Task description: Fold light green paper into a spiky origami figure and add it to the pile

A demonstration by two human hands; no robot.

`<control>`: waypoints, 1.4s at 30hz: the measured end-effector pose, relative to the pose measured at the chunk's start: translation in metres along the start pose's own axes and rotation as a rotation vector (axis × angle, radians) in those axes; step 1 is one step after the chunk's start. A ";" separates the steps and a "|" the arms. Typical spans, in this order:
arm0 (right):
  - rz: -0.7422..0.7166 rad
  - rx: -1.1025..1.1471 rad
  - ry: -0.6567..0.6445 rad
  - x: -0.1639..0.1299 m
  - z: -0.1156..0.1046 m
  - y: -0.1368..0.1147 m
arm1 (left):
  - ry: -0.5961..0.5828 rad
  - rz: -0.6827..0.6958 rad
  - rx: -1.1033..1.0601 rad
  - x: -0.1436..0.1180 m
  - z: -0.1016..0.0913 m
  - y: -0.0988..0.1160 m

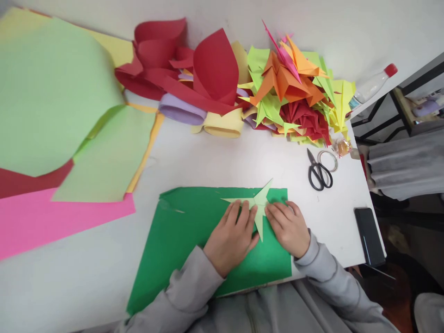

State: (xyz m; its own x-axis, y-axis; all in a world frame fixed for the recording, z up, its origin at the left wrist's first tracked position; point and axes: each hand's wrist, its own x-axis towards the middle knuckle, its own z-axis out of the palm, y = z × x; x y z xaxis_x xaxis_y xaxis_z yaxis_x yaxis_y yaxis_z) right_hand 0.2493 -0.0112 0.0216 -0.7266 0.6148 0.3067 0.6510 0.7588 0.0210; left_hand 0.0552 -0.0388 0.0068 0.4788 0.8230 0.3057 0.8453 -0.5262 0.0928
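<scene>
Head view: my left hand (231, 236) lies flat, fingers spread, pinning the pale green fold (258, 203) on the dark green sheet (180, 240) at the desk (243, 152) front edge. Right hand (287, 226) is curled, fingertips pressing the fold's right side, nothing pinched. Fold lies between both hands, points sticking out up and down. To crease well, I'd keep the left flat as anchor and run the right fingertips along the edge firmly. Scissors (319, 172) well right.
</scene>
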 end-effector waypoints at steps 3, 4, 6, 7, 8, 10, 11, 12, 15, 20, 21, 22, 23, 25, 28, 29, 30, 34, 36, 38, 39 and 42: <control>0.011 -0.009 -0.030 0.002 -0.003 -0.005 | 0.015 0.013 -0.013 -0.002 0.000 -0.001; 0.027 -0.006 -0.040 0.003 -0.004 -0.006 | 0.022 0.014 -0.019 -0.002 0.000 -0.001; 0.061 0.003 -0.056 0.002 -0.004 -0.009 | 0.041 0.012 -0.036 -0.004 0.000 -0.001; 0.076 0.004 -0.060 0.002 -0.004 -0.010 | 0.051 0.009 -0.046 -0.005 0.000 -0.001; 0.091 0.006 -0.065 0.001 -0.004 -0.011 | 0.060 0.005 -0.056 -0.006 0.000 -0.001; 0.110 0.010 -0.086 0.001 -0.004 -0.013 | 0.068 0.001 -0.072 -0.008 0.001 -0.001; 0.119 0.013 -0.101 0.002 -0.004 -0.013 | 0.067 -0.002 -0.081 -0.009 0.001 -0.001; 0.127 0.015 -0.118 0.003 -0.005 -0.014 | 0.066 -0.005 -0.090 -0.010 0.001 -0.002; 0.150 0.008 -0.158 0.006 -0.006 -0.016 | 0.083 -0.012 -0.126 -0.012 0.003 -0.004; 0.127 -0.079 -0.161 0.011 -0.007 -0.023 | 0.068 -0.050 -0.155 -0.011 0.007 -0.005; 0.120 -0.099 -0.157 0.012 -0.007 -0.025 | 0.055 -0.055 -0.154 -0.011 0.008 -0.005; 0.116 -0.112 -0.155 0.013 -0.007 -0.026 | 0.044 -0.057 -0.150 -0.011 0.008 -0.004; 0.116 -0.120 -0.155 0.013 -0.007 -0.027 | 0.038 -0.058 -0.144 -0.011 0.008 -0.003; 0.124 -0.122 -0.166 0.014 -0.008 -0.029 | 0.043 -0.057 -0.127 -0.011 0.009 -0.002; 0.141 -0.109 -0.189 0.015 -0.009 -0.030 | 0.050 -0.060 -0.112 -0.011 0.008 0.000; 0.147 -0.105 -0.195 0.015 -0.009 -0.030 | 0.044 -0.061 -0.113 -0.010 0.007 0.001; 0.153 -0.100 -0.198 0.015 -0.009 -0.031 | 0.034 -0.061 -0.116 -0.010 0.007 0.001; 0.192 -0.096 -0.200 0.016 -0.009 -0.034 | 0.027 -0.064 -0.124 -0.008 0.005 0.003; 0.207 -0.104 -0.203 0.019 -0.009 -0.036 | 0.031 -0.074 -0.125 -0.007 0.005 0.005; 0.209 -0.115 -0.207 0.022 -0.010 -0.038 | 0.031 -0.082 -0.116 -0.006 0.004 0.006; 0.208 -0.118 -0.209 0.024 -0.010 -0.039 | 0.033 -0.084 -0.108 -0.007 0.005 0.007; 0.218 -0.116 -0.229 0.028 -0.011 -0.041 | 0.043 -0.096 -0.086 -0.008 0.006 0.009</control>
State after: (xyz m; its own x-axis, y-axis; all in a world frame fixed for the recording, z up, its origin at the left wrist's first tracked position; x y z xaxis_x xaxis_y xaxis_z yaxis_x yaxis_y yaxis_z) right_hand 0.2047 -0.0271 0.0398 -0.5892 0.8024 0.0948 0.8078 0.5825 0.0904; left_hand 0.0608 -0.0491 0.0000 0.3846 0.8612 0.3322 0.8622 -0.4637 0.2040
